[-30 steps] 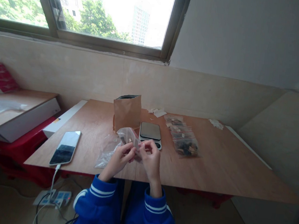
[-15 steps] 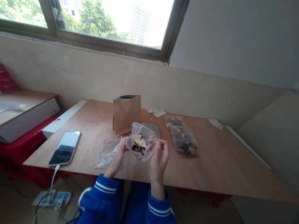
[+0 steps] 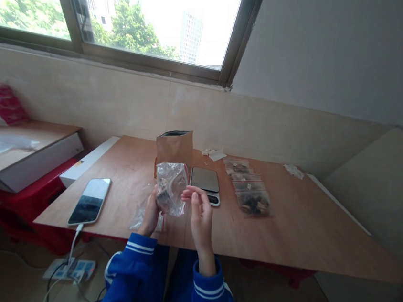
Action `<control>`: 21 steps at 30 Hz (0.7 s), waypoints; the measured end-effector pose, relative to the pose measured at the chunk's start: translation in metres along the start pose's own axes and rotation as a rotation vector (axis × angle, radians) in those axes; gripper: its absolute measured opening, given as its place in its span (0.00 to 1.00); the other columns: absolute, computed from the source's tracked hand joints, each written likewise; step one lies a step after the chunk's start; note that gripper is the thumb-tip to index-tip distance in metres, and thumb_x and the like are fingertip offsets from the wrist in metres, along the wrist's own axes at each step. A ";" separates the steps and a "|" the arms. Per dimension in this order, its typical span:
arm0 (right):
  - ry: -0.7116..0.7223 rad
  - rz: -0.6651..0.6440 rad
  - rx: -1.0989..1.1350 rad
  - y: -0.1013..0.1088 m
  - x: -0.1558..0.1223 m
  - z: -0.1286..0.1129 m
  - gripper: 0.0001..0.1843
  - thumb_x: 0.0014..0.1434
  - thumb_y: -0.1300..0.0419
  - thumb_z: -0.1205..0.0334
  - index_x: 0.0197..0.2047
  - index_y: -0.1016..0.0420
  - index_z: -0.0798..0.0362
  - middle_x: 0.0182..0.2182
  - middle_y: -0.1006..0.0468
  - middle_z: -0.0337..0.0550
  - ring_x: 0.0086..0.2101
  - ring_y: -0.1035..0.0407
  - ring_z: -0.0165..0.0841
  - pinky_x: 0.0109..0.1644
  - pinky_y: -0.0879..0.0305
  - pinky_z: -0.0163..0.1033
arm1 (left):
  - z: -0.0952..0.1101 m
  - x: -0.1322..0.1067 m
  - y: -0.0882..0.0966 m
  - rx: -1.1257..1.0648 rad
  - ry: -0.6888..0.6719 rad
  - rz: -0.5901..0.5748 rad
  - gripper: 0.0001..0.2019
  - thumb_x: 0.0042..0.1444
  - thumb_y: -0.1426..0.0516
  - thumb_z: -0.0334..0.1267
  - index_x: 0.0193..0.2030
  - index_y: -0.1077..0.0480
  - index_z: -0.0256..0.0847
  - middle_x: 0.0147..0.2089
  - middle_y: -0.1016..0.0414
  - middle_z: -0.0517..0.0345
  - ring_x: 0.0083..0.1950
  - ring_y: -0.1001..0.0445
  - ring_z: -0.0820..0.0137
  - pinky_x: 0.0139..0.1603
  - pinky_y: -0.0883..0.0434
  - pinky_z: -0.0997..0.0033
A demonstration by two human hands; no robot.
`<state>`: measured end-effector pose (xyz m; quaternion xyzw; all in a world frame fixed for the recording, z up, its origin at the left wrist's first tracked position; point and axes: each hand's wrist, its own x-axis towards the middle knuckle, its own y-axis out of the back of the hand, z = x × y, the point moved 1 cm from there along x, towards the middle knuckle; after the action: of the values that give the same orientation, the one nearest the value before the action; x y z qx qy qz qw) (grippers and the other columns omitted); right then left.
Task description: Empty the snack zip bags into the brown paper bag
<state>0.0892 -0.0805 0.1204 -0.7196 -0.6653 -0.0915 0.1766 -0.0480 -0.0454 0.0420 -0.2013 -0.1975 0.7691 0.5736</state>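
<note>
My left hand grips a small clear zip bag with dark and pale pieces inside, held upright above the table's front edge. My right hand is just right of the bag, fingers loosely curled and apart, holding nothing. Under the bag lies a flat pile of empty clear bags. Behind it stands an open brown paper pouch, with a small digital scale to its right. A row of filled zip bags lies further right.
A phone on a white cable lies at the wooden table's left front. A white box borders the left edge. Paper scraps lie near the wall. A power strip sits on the floor.
The bag was held by both hands and pulled open; now only my left hand holds it upright, and my right hand has let go. The view shifted slightly.
</note>
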 end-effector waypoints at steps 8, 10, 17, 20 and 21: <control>-0.053 -0.297 -0.317 -0.021 0.055 0.062 0.13 0.62 0.46 0.63 0.45 0.22 0.53 0.45 0.19 0.49 0.46 0.25 0.39 0.54 0.32 0.46 | -0.008 0.034 0.009 0.128 -0.019 0.058 0.27 0.51 0.45 0.65 0.28 0.33 0.38 0.17 0.38 0.67 0.16 0.42 0.79 0.16 0.49 0.79; -0.097 -0.369 -0.325 -0.024 0.072 0.079 0.12 0.62 0.43 0.60 0.45 0.23 0.53 0.44 0.19 0.49 0.44 0.24 0.39 0.51 0.30 0.45 | -0.015 0.041 0.013 0.150 -0.014 0.082 0.28 0.51 0.44 0.65 0.35 0.29 0.38 0.21 0.32 0.64 0.18 0.38 0.78 0.17 0.46 0.78; -0.132 -0.672 -0.404 -0.032 0.090 0.097 0.14 0.62 0.41 0.54 0.48 0.27 0.52 0.44 0.20 0.48 0.44 0.25 0.39 0.49 0.30 0.43 | -0.035 0.054 0.030 0.280 -0.152 0.058 0.27 0.52 0.40 0.59 0.48 0.24 0.39 0.48 0.20 0.49 0.47 0.23 0.62 0.43 0.28 0.69; -0.138 -0.703 -0.462 -0.035 0.089 0.092 0.15 0.60 0.39 0.54 0.48 0.27 0.51 0.45 0.20 0.46 0.44 0.25 0.39 0.50 0.31 0.43 | -0.037 0.054 0.032 0.323 -0.195 0.044 0.27 0.52 0.41 0.59 0.47 0.23 0.38 0.49 0.21 0.47 0.51 0.24 0.58 0.49 0.28 0.64; -0.147 -0.694 -0.484 -0.036 0.090 0.091 0.15 0.59 0.38 0.55 0.49 0.27 0.50 0.45 0.20 0.45 0.44 0.25 0.39 0.50 0.31 0.43 | -0.036 0.053 0.032 0.337 -0.197 0.033 0.27 0.52 0.41 0.59 0.47 0.23 0.38 0.49 0.20 0.47 0.51 0.24 0.58 0.50 0.29 0.63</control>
<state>0.0533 0.0384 0.0744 -0.4783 -0.8382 -0.2475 -0.0864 -0.0683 0.0001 -0.0098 -0.0294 -0.1181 0.8164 0.5645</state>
